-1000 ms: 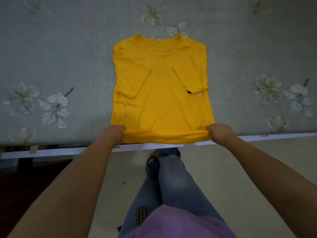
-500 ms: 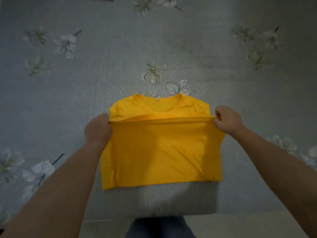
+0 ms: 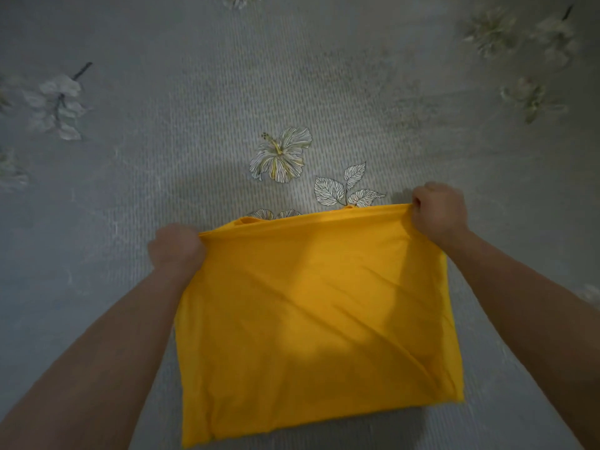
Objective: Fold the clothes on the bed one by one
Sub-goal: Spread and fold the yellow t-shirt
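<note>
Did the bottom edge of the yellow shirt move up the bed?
Yes. The hem went from the bed's near edge up to the collar, near the printed flower.

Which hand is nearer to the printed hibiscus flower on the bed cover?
The left hand looks slightly nearer to the hibiscus flower, lying below and left of it. The right hand is farther, to its right. Both grip the yellow shirt.

A grey bedspread point(image 3: 162, 196) with a fine woven, ribbed texture fills the whole view. It is printed with pale flowers: a sharply drawn hibiscus bloom point(image 3: 281, 154) near the middle, veined leaves point(image 3: 344, 188) just right of it, and blurred flower sprigs point(image 3: 56, 103) toward the left and upper right edges. The light is dim, and shadow darkens the lower and outer parts.
</note>
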The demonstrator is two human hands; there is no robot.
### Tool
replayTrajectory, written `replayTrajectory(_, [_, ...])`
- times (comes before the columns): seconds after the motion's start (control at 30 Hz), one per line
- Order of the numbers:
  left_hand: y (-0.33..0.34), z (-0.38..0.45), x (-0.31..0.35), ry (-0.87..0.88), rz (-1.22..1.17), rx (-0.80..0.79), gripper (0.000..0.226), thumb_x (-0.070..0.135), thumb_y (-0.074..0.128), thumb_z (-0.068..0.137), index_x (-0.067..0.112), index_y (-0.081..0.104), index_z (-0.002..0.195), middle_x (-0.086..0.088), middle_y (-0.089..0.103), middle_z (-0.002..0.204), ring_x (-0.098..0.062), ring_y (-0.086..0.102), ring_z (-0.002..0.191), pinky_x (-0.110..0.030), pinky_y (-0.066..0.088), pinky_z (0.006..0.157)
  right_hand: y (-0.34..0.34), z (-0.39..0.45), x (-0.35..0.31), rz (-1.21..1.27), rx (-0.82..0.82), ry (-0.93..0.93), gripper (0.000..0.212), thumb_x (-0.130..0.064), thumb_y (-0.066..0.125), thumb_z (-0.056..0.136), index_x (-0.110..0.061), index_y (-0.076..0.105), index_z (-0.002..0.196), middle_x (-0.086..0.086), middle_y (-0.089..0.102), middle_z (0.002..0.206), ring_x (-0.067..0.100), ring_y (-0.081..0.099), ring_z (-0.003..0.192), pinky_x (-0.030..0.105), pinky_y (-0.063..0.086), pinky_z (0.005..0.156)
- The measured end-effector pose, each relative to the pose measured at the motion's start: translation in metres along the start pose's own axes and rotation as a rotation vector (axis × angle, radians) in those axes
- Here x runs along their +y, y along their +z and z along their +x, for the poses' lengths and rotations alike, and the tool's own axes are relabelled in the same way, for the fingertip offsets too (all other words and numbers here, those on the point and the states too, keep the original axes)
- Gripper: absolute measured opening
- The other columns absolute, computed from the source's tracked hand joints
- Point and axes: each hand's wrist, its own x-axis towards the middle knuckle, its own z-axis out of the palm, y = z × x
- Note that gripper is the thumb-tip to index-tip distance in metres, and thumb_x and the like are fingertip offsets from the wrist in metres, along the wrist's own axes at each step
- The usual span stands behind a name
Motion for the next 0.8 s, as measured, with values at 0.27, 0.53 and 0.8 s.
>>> replayTrajectory(0.27, [0.011, 0.023, 0.004, -0.148, -0.066, 0.064, 0.032, 0.010, 0.042, 0.091, -0.003, 0.043, 0.120, -0.025, 0.048, 0.124, -0.040, 0.044, 0.114, -0.047, 0.032, 0.096, 0.031, 0.022, -0.016, -0.157, -0.045, 0.176, 0.027, -0.007, 0.041, 0.088, 0.001, 0.052, 0.111, 0.022, 0.050, 0.119, 0.034, 0.041, 0.115, 0.043, 0.021, 0.105])
replayTrajectory(0.53, [0.027, -0.027, 0.065, 0.470, -0.027, 0.175, 0.041, 0.004, 0.036, 0.091, 0.001, 0.040, 0.131, -0.022, 0.032, 0.143, -0.035, 0.026, 0.133, -0.043, 0.016, 0.108, 0.029, -0.079, 0.009, 0.370, 0.105, 0.386, 0.038, -0.017, 0.056, 0.085, 0.013, 0.052, 0.109, 0.032, 0.052, 0.110, 0.043, 0.049, 0.105, 0.047, 0.036, 0.088])
replayTrajectory(0.8, [0.043, -0.095, 0.224, 1.140, 0.163, 0.039, 0.037, 0.008, 0.036, 0.092, 0.008, 0.042, 0.129, -0.015, 0.039, 0.137, -0.031, 0.040, 0.121, -0.042, 0.030, 0.093, 0.059, -0.231, 0.013, 0.450, -0.153, 0.699, 0.035, -0.012, 0.072, 0.077, 0.008, 0.062, 0.103, 0.027, 0.061, 0.099, 0.039, 0.056, 0.097, 0.043, 0.041, 0.081])
